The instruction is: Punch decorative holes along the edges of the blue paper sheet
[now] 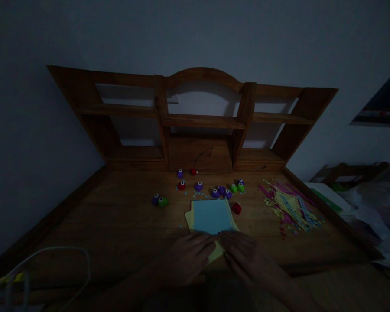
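A light-blue paper sheet [211,216] lies on pale yellow paper [217,253] near the front of a wooden desk. My left hand [191,258] is on the papers' near left part, fingers bent together over the edge. My right hand [243,255] grips the near right part the same way, its fingertips almost meeting the left ones. Both thumbs are hard to make out in the dim light. Just right of the sheet sits a red craft punch [236,208]. Purple punches [215,193] stand right behind it.
More small punches, such as a green one [163,202] and a red one [181,186], are spread behind, among blue paper scraps [199,194]. Punched paper strips [289,206] are heaped at right. A wooden shelf [201,121] backs the desk; a white cable [84,251] loops at front left.
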A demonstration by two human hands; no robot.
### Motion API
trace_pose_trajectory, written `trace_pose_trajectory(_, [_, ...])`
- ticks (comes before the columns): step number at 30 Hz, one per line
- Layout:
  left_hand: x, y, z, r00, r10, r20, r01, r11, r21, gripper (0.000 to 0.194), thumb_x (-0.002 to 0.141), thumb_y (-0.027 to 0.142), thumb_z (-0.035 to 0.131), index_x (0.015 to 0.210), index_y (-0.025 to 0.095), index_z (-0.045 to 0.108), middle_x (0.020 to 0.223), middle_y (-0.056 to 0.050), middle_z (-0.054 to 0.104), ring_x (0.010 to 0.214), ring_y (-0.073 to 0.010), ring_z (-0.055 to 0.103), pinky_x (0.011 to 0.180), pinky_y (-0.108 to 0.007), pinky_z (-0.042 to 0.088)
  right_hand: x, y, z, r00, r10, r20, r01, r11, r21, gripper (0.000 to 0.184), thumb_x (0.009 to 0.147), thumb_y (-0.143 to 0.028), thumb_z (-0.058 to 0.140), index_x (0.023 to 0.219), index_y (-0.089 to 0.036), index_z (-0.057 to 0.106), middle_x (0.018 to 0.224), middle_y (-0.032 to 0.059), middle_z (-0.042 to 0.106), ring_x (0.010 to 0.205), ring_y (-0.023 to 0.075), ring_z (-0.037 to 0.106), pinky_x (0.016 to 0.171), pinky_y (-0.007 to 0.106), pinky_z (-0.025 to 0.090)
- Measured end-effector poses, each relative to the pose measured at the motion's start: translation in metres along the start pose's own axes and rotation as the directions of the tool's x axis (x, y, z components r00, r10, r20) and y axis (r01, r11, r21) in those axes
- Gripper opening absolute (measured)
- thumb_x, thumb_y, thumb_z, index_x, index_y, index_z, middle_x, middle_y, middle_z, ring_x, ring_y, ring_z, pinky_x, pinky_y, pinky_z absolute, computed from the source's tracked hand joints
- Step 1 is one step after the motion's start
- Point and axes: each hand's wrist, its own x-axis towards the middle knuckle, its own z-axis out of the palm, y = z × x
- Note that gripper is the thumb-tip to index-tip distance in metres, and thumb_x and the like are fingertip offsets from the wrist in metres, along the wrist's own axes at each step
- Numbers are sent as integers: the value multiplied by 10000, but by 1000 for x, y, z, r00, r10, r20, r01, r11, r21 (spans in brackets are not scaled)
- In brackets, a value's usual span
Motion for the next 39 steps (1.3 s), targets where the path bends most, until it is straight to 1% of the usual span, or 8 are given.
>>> trace_pose_trajectory(7, [0, -1, -5, 999, -16, 38, 18, 998, -53, 377, 986, 244, 377, 1342, 166, 476, 1447, -72, 479, 1333, -206, 436, 1106, -347, 353, -4, 1, 6, 997, -45, -58, 41, 997, -70, 407, 881, -140, 508, 1283, -95, 551, 1334, 169, 576, 1247, 270, 536, 1053, 423, 480])
trace_pose_trajectory(14, [-10, -8, -9, 999, 26, 29, -24, 998, -52, 408, 986, 256, 404, 1378, 150, 449, 1458, -85, 464, 1359, -208, 407, 1152, -374, 311, -19, 8, 1, 997, -11, -71, 4, 995, -98, 431, 888, -160, 513, 1315, -103, 512, 1283, 161, 615, 1193, 272, 581, 1021, 426, 511])
trace_pose_trajectory(24, [-43, -15, -16, 996, -72, 43, 74, 997, -31, 482, 952, 243, 457, 1427, 184, 398, 1449, -87, 475, 1326, -241, 449, 1095, -410, 404, -26, 9, -4, 989, 54, -140, -57, 998, -21, 416, 876, -155, 513, 1291, -167, 532, 1224, 138, 652, 1134, 273, 622, 955, 437, 559])
trace_pose_trajectory(30, [-53, -16, -22, 994, -93, 56, 94, 995, -14, 492, 954, 248, 451, 1437, 185, 382, 1452, -74, 474, 1313, -221, 464, 1111, -376, 386, -25, 6, -2, 979, 108, -174, -116, 993, -31, 451, 886, -164, 510, 1336, -166, 491, 1218, 155, 651, 1103, 271, 640, 909, 420, 581])
trace_pose_trajectory(34, [-54, -15, -22, 995, -101, 25, 101, 995, -3, 503, 961, 273, 452, 1448, 180, 368, 1455, -79, 470, 1335, -224, 435, 1117, -365, 370, -30, 7, 2, 974, 122, -191, -125, 992, 0, 440, 886, -159, 511, 1326, -182, 506, 1227, 148, 648, 1095, 265, 646, 909, 410, 576])
trace_pose_trajectory(36, [-57, -17, -23, 995, -92, 29, 92, 996, 4, 482, 963, 298, 459, 1428, 184, 399, 1437, -79, 491, 1323, -230, 447, 1108, -370, 375, -37, 10, 5, 963, 184, -197, -174, 983, 66, 392, 902, -164, 496, 1290, -203, 535, 1209, 124, 660, 1079, 252, 654, 906, 393, 572])
trace_pose_trajectory(37, [-58, -20, -24, 995, -96, 32, 96, 995, 1, 463, 964, 302, 462, 1412, 191, 422, 1423, -77, 507, 1311, -230, 460, 1106, -374, 376, -40, 12, 5, 946, 252, -204, -232, 966, 117, 365, 916, -175, 482, 1272, -218, 546, 1192, 107, 669, 1062, 242, 661, 897, 381, 572])
trace_pose_trajectory(39, [-60, -26, -29, 989, -148, 10, 148, 989, -28, 399, 965, 287, 455, 1356, 209, 486, 1386, -67, 543, 1280, -236, 486, 1098, -392, 380, -44, 17, 4, 878, 433, -204, -382, 891, 246, 319, 946, -216, 452, 1245, -246, 559, 1173, 78, 676, 1040, 227, 667, 882, 362, 566])
